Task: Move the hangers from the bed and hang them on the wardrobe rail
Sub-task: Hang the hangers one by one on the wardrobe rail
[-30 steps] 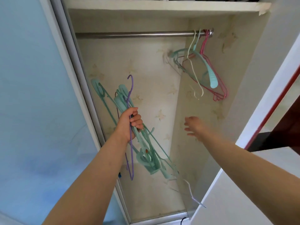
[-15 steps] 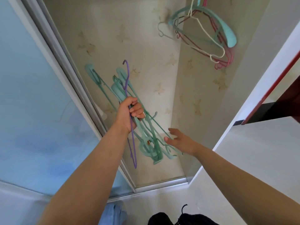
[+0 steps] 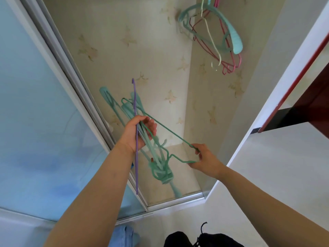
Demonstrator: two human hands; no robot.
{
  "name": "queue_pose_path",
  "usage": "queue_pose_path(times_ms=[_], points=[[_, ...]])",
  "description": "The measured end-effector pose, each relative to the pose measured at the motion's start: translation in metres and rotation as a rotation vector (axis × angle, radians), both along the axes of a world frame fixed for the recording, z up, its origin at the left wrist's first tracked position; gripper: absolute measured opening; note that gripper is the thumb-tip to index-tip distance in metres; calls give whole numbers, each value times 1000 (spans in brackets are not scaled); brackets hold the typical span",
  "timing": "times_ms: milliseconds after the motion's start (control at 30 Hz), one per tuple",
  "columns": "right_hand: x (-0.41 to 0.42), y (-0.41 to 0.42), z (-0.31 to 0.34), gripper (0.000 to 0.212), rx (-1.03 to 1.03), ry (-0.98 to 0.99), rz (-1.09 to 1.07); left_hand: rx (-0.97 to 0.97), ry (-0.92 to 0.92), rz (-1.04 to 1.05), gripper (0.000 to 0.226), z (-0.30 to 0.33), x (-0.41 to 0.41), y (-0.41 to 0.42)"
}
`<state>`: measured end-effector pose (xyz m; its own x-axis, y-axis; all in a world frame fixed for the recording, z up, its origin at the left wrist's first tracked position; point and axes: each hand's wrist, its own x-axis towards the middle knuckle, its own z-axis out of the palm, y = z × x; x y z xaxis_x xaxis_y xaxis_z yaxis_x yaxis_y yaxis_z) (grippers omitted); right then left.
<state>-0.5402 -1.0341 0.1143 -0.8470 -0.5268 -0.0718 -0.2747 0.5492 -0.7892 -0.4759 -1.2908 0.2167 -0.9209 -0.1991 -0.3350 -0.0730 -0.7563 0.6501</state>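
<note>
Inside the papered wardrobe (image 3: 142,41), several hangers (image 3: 215,34) dangle at the far right. Nearer, the left hand (image 3: 137,134) grips a bundle of hangers (image 3: 156,161), fingers curled round it, while the right hand (image 3: 204,160) pinches one green wire hanger (image 3: 165,128) at its end.

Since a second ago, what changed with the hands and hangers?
The right hand, empty and reaching before, came down to the bundle and now pinches a thin green wire hanger, drawing its corner out to the right. The left hand still grips the bundle of teal hangers and the purple hanger. The hung hangers are unchanged.
</note>
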Motion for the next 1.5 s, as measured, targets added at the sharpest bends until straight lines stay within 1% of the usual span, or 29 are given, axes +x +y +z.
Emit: queue_pose_path(times_ms=[100, 200, 300, 367, 467, 567, 667, 767, 833, 933, 1033, 1067, 1167, 1200, 1300, 1400, 1500], points=[[-6, 12, 12, 68, 15, 76, -37, -84, -95, 29, 18, -1, 2, 2], [-12, 21, 22, 67, 112, 226, -14, -176, -131, 5, 18, -2, 2, 2], [-20, 29, 28, 71, 227, 416, -60, -224, -168, -38, 18, 0, 0, -2], [-27, 35, 31, 73, 286, 475, -92, -259, -189, -97, 18, 1, -2, -7], [-33, 47, 30, 73, 329, 443, -109, -310, -223, -163, 18, 1, -6, -13], [-31, 56, 22, 71, 301, 362, -116, -294, -257, -181, 15, 1, -11, -15], [-24, 57, 12, 67, 279, 308, -156, -328, -306, -241, 12, 0, -11, -13], [-19, 55, 6, 65, 252, 285, -169, -329, -302, -287, 11, -1, -11, -13], [-18, 55, 6, 64, 237, 302, -179, -325, -280, -277, 20, -3, -12, -13], [-19, 58, 8, 62, 277, 376, -226, -308, -231, -216, 8, -5, -14, -9], [-21, 61, 8, 62, 338, 418, -235, -298, -189, -141, 23, -10, -16, -6], [-21, 62, 7, 63, 360, 416, -229, -301, -176, -124, 23, -11, -17, -5], [-18, 68, 3, 62, 407, 395, -224, -358, -171, -104, 12, -13, -20, -4], [-16, 70, 1, 62, 418, 397, -233, -379, -167, -105, 13, -15, -20, -4], [-11, 76, -1, 64, 456, 470, -274, -445, -156, -96, 25, -19, -21, -6], [-9, 81, -3, 63, 476, 650, -326, -527, -165, -72, 32, -21, -22, -6], [-7, 84, -1, 59, 509, 810, -383, -565, -196, -46, 31, -23, -23, -4]])
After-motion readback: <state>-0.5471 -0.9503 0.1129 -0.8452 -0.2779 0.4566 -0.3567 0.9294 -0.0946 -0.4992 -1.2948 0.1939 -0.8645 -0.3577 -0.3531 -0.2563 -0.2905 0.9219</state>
